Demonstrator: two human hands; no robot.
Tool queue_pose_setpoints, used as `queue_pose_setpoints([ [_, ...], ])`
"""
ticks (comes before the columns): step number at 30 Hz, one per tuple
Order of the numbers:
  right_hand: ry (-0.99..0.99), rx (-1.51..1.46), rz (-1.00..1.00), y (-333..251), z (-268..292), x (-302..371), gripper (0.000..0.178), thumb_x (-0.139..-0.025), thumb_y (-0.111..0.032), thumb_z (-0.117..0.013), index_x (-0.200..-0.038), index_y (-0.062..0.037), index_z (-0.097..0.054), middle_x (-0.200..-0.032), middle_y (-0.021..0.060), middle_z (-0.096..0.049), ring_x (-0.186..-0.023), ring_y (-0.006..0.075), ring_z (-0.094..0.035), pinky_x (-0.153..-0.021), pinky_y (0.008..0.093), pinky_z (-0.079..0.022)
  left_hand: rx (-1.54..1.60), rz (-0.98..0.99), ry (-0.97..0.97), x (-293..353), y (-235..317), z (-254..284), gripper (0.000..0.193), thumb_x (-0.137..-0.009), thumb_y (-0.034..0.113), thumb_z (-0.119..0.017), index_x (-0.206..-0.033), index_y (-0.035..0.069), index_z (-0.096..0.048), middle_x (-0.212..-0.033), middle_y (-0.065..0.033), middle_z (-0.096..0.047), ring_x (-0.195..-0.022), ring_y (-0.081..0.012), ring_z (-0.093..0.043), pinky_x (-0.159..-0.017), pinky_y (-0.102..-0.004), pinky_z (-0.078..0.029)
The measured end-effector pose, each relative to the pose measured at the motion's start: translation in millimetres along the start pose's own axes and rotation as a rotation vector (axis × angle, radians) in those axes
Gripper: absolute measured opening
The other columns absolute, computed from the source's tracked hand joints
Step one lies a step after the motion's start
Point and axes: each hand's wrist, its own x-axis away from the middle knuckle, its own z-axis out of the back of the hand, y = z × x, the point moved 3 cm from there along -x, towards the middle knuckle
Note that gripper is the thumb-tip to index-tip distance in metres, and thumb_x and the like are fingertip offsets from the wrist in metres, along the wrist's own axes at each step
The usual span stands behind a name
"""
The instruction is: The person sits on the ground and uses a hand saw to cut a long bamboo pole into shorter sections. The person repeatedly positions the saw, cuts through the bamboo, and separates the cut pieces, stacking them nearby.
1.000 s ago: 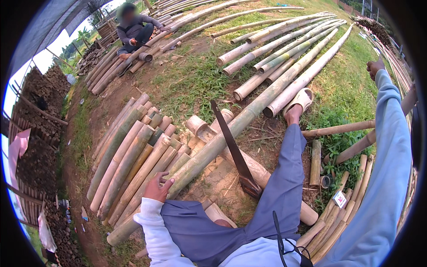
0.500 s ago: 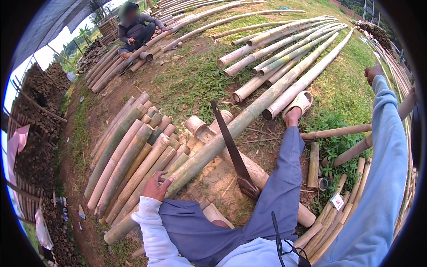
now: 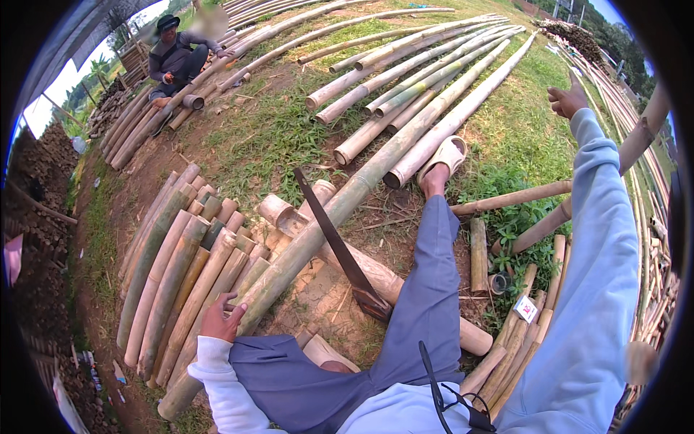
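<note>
A long greenish bamboo pole (image 3: 347, 197) runs diagonally from the lower left to the far right, crossing a thicker bamboo log (image 3: 372, 271). My left hand (image 3: 221, 320) rests on its near part, fingers bent over it, thumb apart. A handsaw (image 3: 334, 235) with a dark blade leans across the pole; its wooden handle (image 3: 373, 304) is low beside my leg, and neither hand touches it. Raised at the far right, my right hand (image 3: 571, 98) holds nothing; one finger is stretched upward and the others look partly curled.
Cut bamboo pieces (image 3: 170, 271) lie in a pile at left. Several long poles (image 3: 434, 87) fan out over the grass ahead. Another person (image 3: 181, 58) sits among poles at the far left. A bamboo frame (image 3: 513, 197) and short lengths (image 3: 517, 347) stand on the right.
The whole view has shifted, so the pole, saw and pile appear farther left. My right hand stays raised, and its stretched finger now shows clearly. My left hand remains on the pole.
</note>
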Motion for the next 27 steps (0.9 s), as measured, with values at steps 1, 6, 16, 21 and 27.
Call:
queue_pose_setpoints([
  [1,0.0,0.083,0.096,-29.5,-5.1,28.9,0.098,-0.091,-0.031,-0.075,-0.164,-0.0056,-0.015,-0.105,0.0188,-0.074,-0.087,0.0251,-0.072,-0.074,0.0386,-0.056,0.004,0.036,-0.019,2.4,-6.0,0.2,0.051,-0.095,0.032,-0.074,-0.133,0.0,-0.061,-0.088,-0.0131,-0.071,-0.066,-0.0156,-0.067,-0.057,-0.0298,-0.051],
  [6,0.32,0.133,0.704,-42.2,-16.2,184.3,0.082,-0.091,-0.02,-0.077,-0.16,-0.0131,-0.032,-0.11,0.0148,-0.072,-0.097,0.0229,-0.073,-0.083,0.0362,-0.057,-0.007,0.124,-0.044,11.0,-3.9,-0.4,0.053,-0.097,0.029,-0.071,-0.141,0.004,-0.055,-0.094,-0.0109,-0.067,-0.066,-0.0148,-0.065,-0.049,-0.0277,-0.049],
  [16,-0.738,0.712,-0.277,247.6,-88.9,394.3,0.093,-0.083,-0.049,-0.081,-0.157,-0.011,-0.039,-0.135,0.0272,-0.059,-0.126,0.044,-0.058,-0.11,0.048,-0.046,-0.332,-0.256,-0.3,15.3,71.7,-46.8,0.05,-0.093,0.022,-0.074,-0.137,0.004,-0.058,-0.096,-0.02,-0.074,-0.073,-0.0272,-0.072,-0.068,-0.0384,-0.056],
  [21,-0.896,0.658,0.009,171.3,-95.1,345.8,0.091,-0.084,-0.052,-0.078,-0.157,-0.0115,-0.04,-0.139,0.0246,-0.058,-0.131,0.0401,-0.056,-0.112,0.0458,-0.045,-0.401,-0.401,-0.531,33.4,111.5,-103.4,0.058,-0.09,0.032,-0.077,-0.137,0.006,-0.056,-0.106,-0.0209,-0.073,-0.083,-0.0351,-0.073,-0.079,-0.0449,-0.057],
  [27,-0.132,-0.165,0.419,-38.0,-72.2,263.0,0.096,-0.091,-0.025,-0.08,-0.164,-0.0092,-0.02,-0.126,0.0217,-0.067,-0.104,0.0289,-0.073,-0.091,0.0399,-0.058,-0.497,-0.382,-0.543,39.0,128.8,-114.2,0.058,-0.091,0.035,-0.076,-0.139,0.009,-0.056,-0.11,-0.0209,-0.073,-0.099,-0.0397,-0.071,-0.087,-0.0458,-0.055],
])
